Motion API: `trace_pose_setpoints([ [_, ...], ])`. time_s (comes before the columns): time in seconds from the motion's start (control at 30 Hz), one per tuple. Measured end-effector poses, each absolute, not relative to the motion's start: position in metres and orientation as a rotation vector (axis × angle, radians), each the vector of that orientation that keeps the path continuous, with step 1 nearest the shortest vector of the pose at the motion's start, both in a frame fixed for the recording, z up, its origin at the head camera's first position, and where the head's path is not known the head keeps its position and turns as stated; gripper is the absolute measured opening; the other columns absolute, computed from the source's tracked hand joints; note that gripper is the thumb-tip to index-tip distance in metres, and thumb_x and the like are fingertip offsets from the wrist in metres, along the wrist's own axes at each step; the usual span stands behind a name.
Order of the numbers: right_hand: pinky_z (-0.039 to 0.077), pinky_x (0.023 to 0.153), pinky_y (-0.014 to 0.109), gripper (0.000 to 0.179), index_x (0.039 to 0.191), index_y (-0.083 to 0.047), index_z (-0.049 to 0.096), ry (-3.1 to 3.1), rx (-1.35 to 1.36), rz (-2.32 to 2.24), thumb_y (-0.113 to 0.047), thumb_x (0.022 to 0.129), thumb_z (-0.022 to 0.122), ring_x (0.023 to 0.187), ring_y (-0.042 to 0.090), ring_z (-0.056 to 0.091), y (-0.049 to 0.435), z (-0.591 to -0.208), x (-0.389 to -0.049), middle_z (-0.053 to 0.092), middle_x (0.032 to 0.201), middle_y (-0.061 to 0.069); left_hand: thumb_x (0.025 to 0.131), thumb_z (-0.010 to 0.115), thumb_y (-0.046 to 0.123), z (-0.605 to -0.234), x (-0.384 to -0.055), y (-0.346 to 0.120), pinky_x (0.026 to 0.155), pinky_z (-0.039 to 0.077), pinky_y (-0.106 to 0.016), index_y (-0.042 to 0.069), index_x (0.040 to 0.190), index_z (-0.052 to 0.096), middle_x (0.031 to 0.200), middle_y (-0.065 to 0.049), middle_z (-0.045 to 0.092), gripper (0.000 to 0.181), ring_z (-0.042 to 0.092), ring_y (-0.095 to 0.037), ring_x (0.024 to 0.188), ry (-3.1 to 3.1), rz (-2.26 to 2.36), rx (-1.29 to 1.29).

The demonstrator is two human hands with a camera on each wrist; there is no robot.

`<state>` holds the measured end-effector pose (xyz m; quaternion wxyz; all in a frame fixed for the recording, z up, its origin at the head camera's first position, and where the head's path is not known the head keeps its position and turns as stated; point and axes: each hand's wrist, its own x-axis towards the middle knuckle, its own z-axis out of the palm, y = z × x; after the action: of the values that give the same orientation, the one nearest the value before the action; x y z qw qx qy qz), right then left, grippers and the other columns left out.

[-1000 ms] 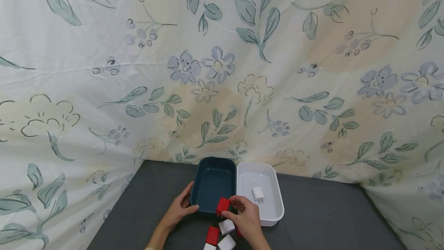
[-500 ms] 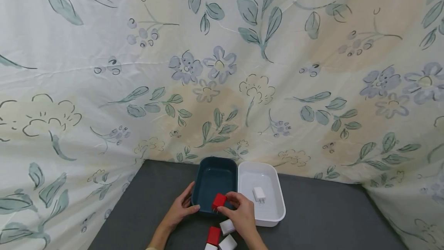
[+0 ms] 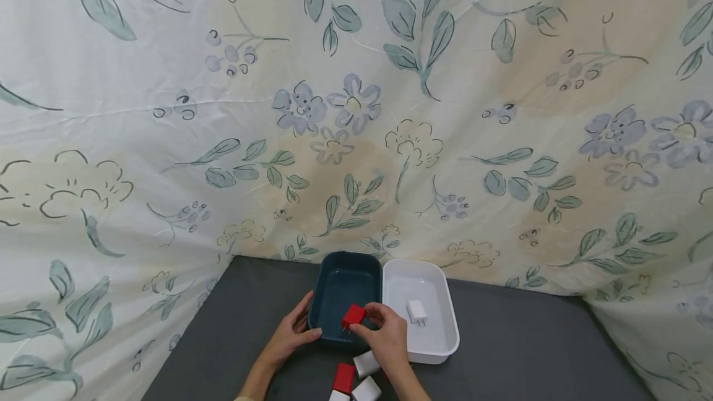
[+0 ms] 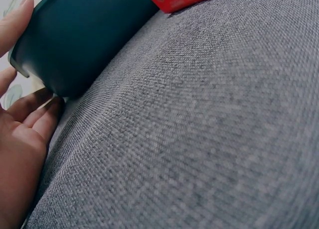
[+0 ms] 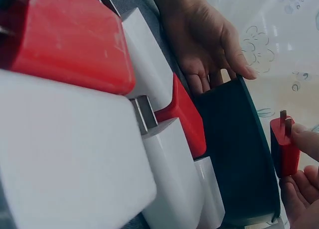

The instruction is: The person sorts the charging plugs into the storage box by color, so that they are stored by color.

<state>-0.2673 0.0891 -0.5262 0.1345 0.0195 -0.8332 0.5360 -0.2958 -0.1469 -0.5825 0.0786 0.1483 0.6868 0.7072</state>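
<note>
My right hand pinches a red charger plug between thumb and fingers, over the front part of a dark teal tray. In the right wrist view, the metal prongs of this red charger plug stick out past the thumb. At the tray's front left corner, my left hand holds the wall, thumb at the rim and fingers along the outside. The left wrist view shows those fingers low against the tray's outer wall. No other thing shows inside the teal tray.
Beside the teal tray stands a white tray with a white charger plug in it. In front lie several loose chargers, among them a red one and a white one. A floral cloth hangs behind the grey table.
My right hand has carried the red charger plug from the teal tray's front rim up and slightly left, over the tray. The left hand stays at the corner.
</note>
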Motion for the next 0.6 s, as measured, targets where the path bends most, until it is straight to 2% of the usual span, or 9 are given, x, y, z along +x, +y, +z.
trace_pose_setpoints([
  [0.23,0.054,0.077,0.029,0.052,0.103,-0.01,0.066,-2.426,0.079,1.507,-0.032,0.059,0.085,0.087,0.017,0.067,0.0868,-0.5277,-0.2713,0.069,0.096,0.002,0.085,0.064,0.009,-0.5822,-0.2952,-0.1465,0.096,0.036,-0.013,0.023,0.147,0.021,0.149,-0.013,0.027,0.077,0.033,-0.028,0.134,2.048,2.13,0.436],
  [0.6,0.053,0.078,0.028,0.05,0.104,-0.012,0.066,-2.416,0.026,1.507,-0.028,0.06,0.085,0.087,0.017,0.066,0.081,-0.5265,-0.2777,0.069,0.096,0.001,0.085,0.064,0.008,-0.5818,-0.2952,-0.147,0.095,0.035,-0.011,0.021,0.147,0.02,0.149,-0.015,0.027,0.078,0.033,-0.029,0.133,2.052,2.126,0.451],
])
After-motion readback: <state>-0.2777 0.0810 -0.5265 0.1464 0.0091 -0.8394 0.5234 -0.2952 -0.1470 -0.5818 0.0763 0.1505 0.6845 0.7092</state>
